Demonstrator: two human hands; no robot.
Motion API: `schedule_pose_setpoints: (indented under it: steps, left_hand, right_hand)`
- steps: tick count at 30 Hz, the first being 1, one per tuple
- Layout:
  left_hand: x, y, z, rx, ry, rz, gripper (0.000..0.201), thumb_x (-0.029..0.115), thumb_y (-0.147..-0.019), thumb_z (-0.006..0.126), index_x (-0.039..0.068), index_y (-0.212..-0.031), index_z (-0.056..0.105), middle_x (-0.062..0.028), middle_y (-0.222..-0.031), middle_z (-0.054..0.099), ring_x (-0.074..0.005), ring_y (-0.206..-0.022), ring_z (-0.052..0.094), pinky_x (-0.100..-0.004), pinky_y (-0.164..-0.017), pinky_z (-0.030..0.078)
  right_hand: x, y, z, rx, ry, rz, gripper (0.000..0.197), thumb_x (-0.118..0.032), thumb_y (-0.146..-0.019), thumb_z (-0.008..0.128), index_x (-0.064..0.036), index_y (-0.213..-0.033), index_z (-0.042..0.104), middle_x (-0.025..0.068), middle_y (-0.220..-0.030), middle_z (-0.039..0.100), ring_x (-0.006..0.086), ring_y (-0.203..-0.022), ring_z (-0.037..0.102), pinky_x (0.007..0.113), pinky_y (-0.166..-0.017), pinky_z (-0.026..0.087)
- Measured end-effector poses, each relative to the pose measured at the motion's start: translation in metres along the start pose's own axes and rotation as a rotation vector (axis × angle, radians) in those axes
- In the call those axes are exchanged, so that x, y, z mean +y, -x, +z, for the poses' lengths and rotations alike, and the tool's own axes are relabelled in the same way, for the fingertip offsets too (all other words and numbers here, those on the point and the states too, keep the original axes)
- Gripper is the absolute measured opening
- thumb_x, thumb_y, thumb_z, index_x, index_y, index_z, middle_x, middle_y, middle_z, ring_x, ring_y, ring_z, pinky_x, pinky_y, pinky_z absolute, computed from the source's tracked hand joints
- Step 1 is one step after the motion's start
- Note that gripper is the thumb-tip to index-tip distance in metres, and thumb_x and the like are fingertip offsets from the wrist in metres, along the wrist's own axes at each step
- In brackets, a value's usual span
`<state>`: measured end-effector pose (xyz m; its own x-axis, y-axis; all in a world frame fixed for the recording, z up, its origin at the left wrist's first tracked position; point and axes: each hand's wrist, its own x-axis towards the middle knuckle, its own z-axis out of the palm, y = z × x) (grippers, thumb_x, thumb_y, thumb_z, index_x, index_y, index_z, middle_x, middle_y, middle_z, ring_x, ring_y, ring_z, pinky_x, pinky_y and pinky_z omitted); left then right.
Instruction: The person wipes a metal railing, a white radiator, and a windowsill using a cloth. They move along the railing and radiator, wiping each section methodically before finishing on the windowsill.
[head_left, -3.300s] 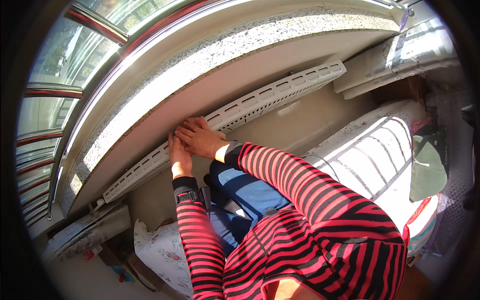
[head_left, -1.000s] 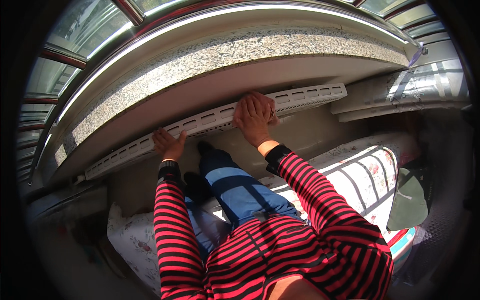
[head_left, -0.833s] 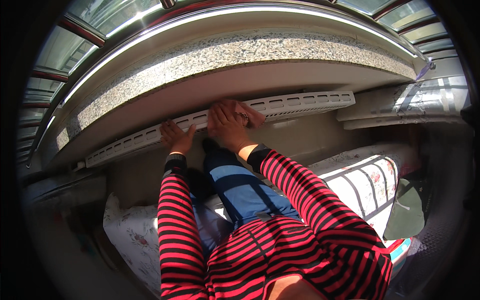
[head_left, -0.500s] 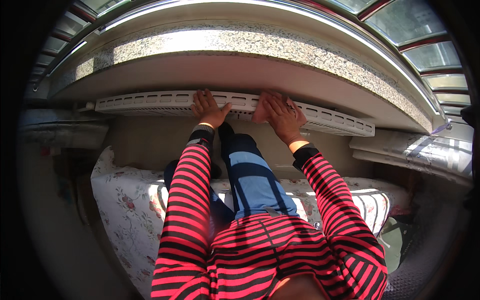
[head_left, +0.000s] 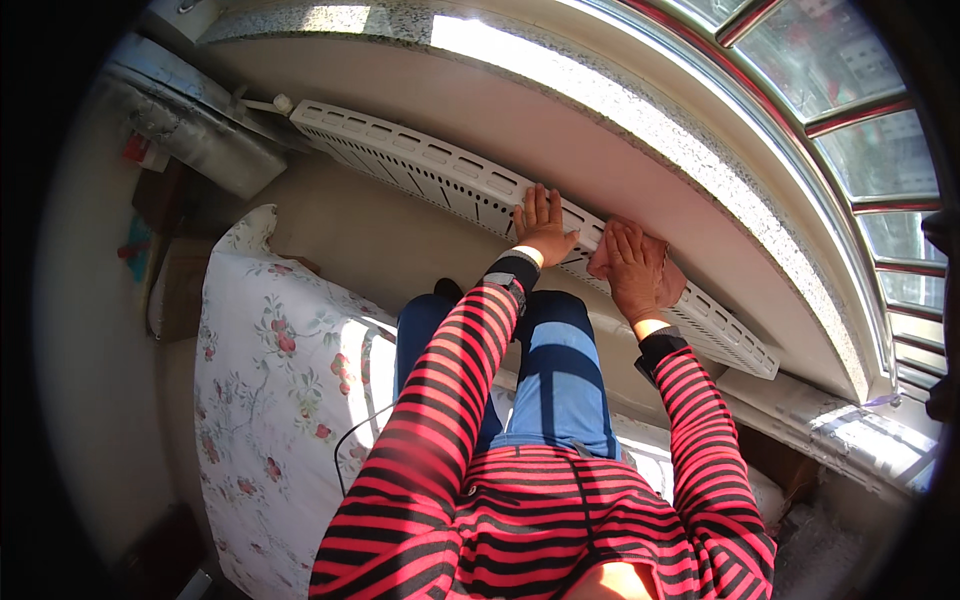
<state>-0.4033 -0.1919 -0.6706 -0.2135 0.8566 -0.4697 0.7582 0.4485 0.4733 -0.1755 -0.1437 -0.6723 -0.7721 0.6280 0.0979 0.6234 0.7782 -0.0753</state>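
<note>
A long white radiator (head_left: 425, 160) with slots along its top slants across the view under the stone sill. My left hand (head_left: 545, 236) rests on its top near the middle, fingers spread and holding nothing. Farther right along the same top, my right hand (head_left: 636, 285) presses a folded pink cloth (head_left: 676, 284) onto the radiator. The fingers lie over the cloth and cover part of it. Some of the slots under the cloth are hidden.
A speckled stone sill (head_left: 640, 125) curves above the radiator, below barred windows (head_left: 840, 100). Behind my legs is a flower-patterned cover (head_left: 270, 400). Wrapped silvery bundles lie past both radiator ends, one at the left (head_left: 205, 135). A pipe valve (head_left: 282, 103) joins the left end.
The view has turned, so the radiator now slopes down to the right. Both hands appear slightly farther toward its right end. The cloth is still under my right hand.
</note>
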Motion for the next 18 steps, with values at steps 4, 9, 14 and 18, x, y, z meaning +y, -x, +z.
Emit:
schedule_pose_setpoints:
  steps: [4, 9, 14, 18]
  left_hand:
    - [-0.036, -0.009, -0.008, -0.006, 0.249, 0.185, 0.091, 0.057, -0.101, 0.044, 0.005, -0.166, 0.011, -0.0217, -0.173, -0.001, -0.0363, -0.161, -0.005, -0.0528, -0.127, 0.005]
    - [-0.076, 0.006, -0.016, 0.482, 0.891, 0.274, 0.069, 0.023, -0.102, 0.058, 0.007, -0.162, 0.027, -0.0217, -0.168, 0.022, -0.0378, -0.158, 0.016, -0.0435, -0.127, 0.018]
    - [-0.097, 0.015, -0.035, 0.718, 0.684, 0.252, 0.068, 0.032, -0.104, 0.055, 0.007, -0.161, 0.028, -0.0195, -0.167, 0.026, -0.0383, -0.156, 0.022, -0.0441, -0.127, 0.02]
    - [-0.086, 0.011, -0.048, 0.781, 0.694, 0.234, 0.068, 0.041, -0.107, 0.05, 0.005, -0.16, 0.029, -0.0205, -0.165, 0.029, -0.0378, -0.154, 0.026, -0.044, -0.125, 0.023]
  right_hand:
    - [-0.063, -0.074, 0.014, -0.05, -0.018, -0.065, 0.071, -0.019, -0.091, 0.062, -0.0141, -0.159, 0.04, 0.0045, -0.162, 0.041, 0.0268, -0.155, 0.028, 0.048, -0.124, 0.022]
    - [-0.129, -0.142, 0.033, 0.014, -0.022, -0.157, 0.067, -0.028, -0.096, 0.053, -0.0148, -0.16, 0.037, 0.0059, -0.166, 0.035, 0.0274, -0.154, 0.028, 0.047, -0.125, 0.021]
    - [-0.172, -0.182, 0.048, 0.116, -0.203, -0.092, 0.064, -0.033, -0.099, 0.05, -0.0153, -0.159, 0.038, 0.0078, -0.166, 0.033, 0.0301, -0.155, 0.025, 0.046, -0.126, 0.02]
    - [-0.157, -0.191, 0.018, 0.036, -0.345, 0.048, 0.052, -0.04, -0.099, 0.052, -0.0123, -0.144, 0.052, 0.009, -0.148, 0.052, 0.0302, -0.138, 0.045, 0.045, -0.114, 0.036]
